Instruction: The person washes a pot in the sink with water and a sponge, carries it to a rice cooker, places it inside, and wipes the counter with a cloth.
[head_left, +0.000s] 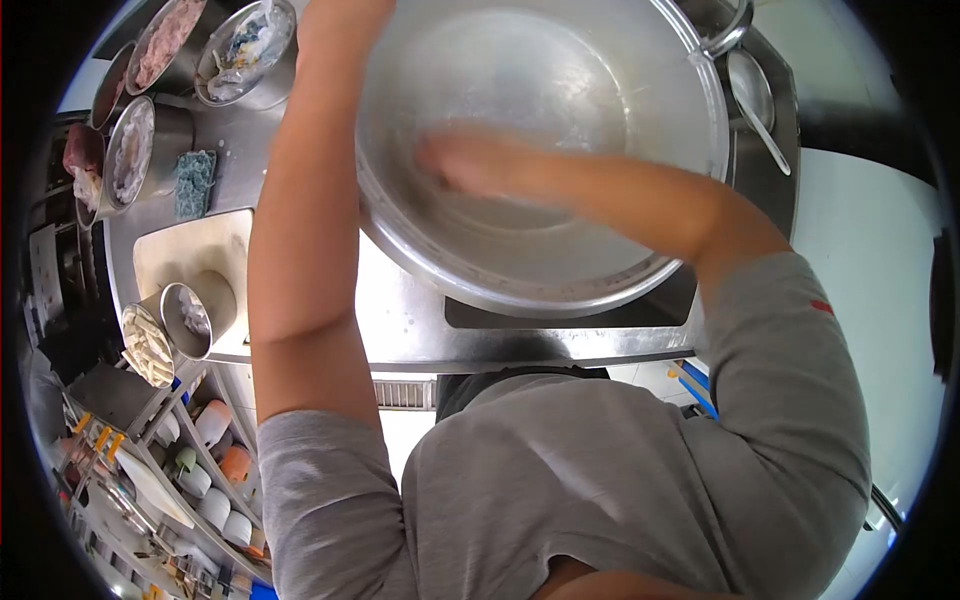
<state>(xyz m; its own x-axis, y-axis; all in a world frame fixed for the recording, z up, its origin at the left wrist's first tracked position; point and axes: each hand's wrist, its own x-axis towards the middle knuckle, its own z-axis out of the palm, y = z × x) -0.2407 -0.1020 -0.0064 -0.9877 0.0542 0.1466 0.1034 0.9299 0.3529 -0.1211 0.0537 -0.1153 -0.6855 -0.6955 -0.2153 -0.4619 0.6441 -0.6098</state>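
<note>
A large, wide metal pot (540, 70) is tilted over a sink, with its open mouth facing me. My right hand (465, 165) reaches inside, near the pot's inner wall and bottom. It is smeared by motion, so its fingers and anything in them cannot be made out. At the top edge of the view, my left hand (345, 18) is beside the pot's left rim. Its fingers are cut off or hidden, and whether it grips the rim does not show.
Left on the steel counter (405, 335) are metal containers of meat (170, 40), a green scouring pad (195, 184), a cutting board (190, 240) and a container of pale strips (148, 345). A ladle (762, 125) lies right of the pot. Lower left stands a shelf of bottles (212, 425).
</note>
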